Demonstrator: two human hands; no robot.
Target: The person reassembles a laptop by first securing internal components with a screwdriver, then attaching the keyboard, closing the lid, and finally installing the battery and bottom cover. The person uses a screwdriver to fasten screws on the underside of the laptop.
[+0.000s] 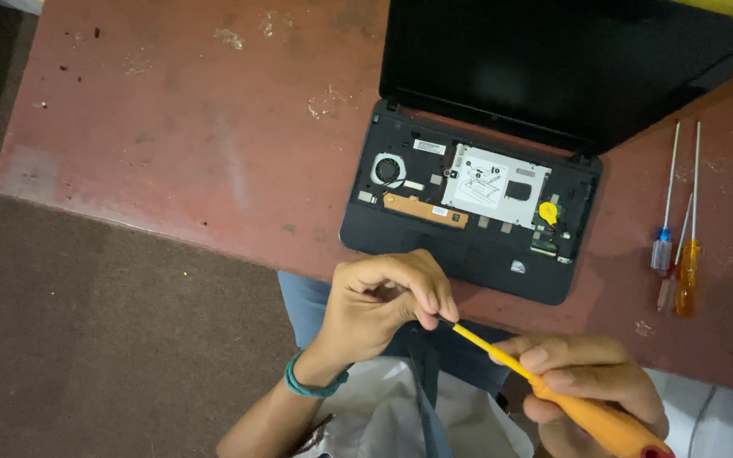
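An orange-handled screwdriver (553,394) with a yellow shaft lies slantwise between the two hands, low in the view and just in front of the table's near edge. The right hand (591,386) has its grip clamped around the handle, while the left hand (383,305) has its fingertips (434,307) pinched together on the tip of the shaft. A green band circles the left wrist. Just beyond the hands, a black laptop (477,195) sits opened up on the reddish-brown table (188,144), its keyboard deck removed so the fan, a silver drive bay and a yellow tab show. Further right lie three more screwdrivers (676,271), side by side, well apart from the hands.
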